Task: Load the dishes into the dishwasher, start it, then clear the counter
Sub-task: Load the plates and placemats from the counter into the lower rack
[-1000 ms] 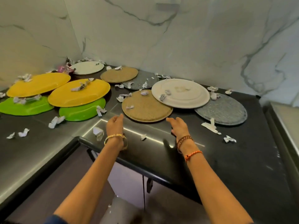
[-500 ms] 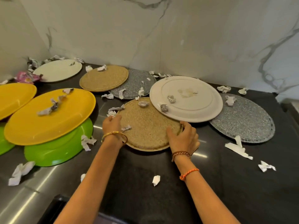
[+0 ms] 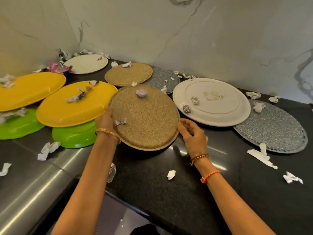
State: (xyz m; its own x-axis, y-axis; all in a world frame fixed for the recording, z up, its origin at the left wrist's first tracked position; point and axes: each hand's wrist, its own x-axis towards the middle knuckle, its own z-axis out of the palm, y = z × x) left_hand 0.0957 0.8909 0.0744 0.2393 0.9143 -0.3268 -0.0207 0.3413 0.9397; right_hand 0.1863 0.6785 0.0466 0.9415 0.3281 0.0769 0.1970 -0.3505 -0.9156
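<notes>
A round gold glitter plate [image 3: 149,116] is lifted off the black counter [image 3: 169,192] and tilted, with two crumpled paper scraps on it. My left hand [image 3: 104,119] grips its left rim. My right hand [image 3: 194,135] is at its right rim, fingers curled against the edge. Behind it lie a second gold plate [image 3: 128,74], a silver glitter plate [image 3: 163,78] and a white plate [image 3: 86,63]. To the right are a large white plate [image 3: 211,101] and another silver plate [image 3: 271,131]. Two yellow plates [image 3: 74,104] [image 3: 28,89] rest on green ones [image 3: 74,134] at the left.
Crumpled paper scraps [image 3: 48,150] litter the counter and plates, with a torn strip [image 3: 260,156] at the right. A pink wrapper [image 3: 56,67] lies in the back corner. Marble walls close the back and left. The counter's front edge runs just under my forearms.
Both hands reached the near gold plate, took its rim and raised it off the counter, tilting it toward me. The camera moved closer.
</notes>
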